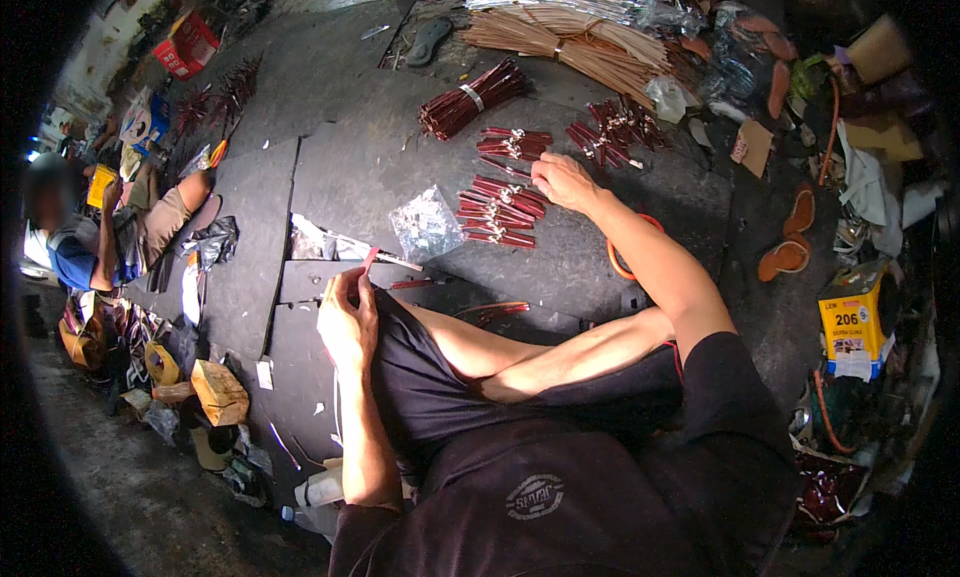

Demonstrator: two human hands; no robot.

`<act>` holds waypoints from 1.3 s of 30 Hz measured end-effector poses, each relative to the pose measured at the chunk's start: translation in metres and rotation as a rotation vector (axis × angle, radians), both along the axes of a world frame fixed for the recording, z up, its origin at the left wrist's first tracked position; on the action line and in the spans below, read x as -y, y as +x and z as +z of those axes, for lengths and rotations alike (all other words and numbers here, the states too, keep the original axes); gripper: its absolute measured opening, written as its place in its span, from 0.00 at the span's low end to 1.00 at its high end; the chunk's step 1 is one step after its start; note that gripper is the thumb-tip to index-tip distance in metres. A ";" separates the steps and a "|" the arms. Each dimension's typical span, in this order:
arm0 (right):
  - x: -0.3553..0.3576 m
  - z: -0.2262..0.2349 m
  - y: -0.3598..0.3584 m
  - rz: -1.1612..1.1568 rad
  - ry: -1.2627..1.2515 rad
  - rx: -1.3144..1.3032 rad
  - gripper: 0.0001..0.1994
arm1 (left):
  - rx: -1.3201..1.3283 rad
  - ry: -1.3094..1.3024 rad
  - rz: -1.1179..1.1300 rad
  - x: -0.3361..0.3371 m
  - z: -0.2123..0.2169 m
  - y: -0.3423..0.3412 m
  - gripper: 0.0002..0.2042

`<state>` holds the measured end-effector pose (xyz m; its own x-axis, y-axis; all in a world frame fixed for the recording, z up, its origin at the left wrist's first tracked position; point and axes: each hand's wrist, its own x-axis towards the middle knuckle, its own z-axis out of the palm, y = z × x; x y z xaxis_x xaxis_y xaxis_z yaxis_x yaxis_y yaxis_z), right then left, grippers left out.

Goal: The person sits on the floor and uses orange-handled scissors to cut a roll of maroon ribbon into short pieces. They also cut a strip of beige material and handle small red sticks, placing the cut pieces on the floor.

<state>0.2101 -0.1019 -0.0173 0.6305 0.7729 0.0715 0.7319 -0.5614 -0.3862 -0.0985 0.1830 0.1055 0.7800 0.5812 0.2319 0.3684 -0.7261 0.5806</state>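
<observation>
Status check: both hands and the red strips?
Left hand pinching a red strip at the knee. Right hand on the bundled red strips. Clear plastic bag between.

Bare forearms, black short-sleeved shirt with round grey emblem, black shorts.

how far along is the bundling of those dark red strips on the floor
Done: several tied dark red bundles lie on the dark mat. In hand: the left hand pinches a red strip; the right hand reaches the bundles. Left: tan sticks lie beyond.
</observation>
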 end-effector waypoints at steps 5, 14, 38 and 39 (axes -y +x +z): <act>-0.015 -0.023 0.002 -0.029 0.137 0.130 0.05 | -0.041 0.018 0.020 -0.003 -0.003 -0.001 0.08; -0.013 -0.021 0.020 -0.135 0.101 -0.548 0.06 | -0.112 -0.040 0.031 0.002 0.007 0.003 0.10; -0.004 -0.019 0.026 0.136 0.030 0.168 0.04 | -0.058 0.062 -0.015 -0.001 -0.002 0.005 0.08; -0.003 -0.016 0.025 0.136 -0.005 0.125 0.04 | -0.057 0.062 -0.012 0.000 -0.001 0.004 0.08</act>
<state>0.2354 -0.0987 -0.0336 0.5065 0.8510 0.1389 0.8435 -0.4556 -0.2845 -0.0942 0.1834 0.1045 0.7996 0.5580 0.2220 0.3909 -0.7642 0.5130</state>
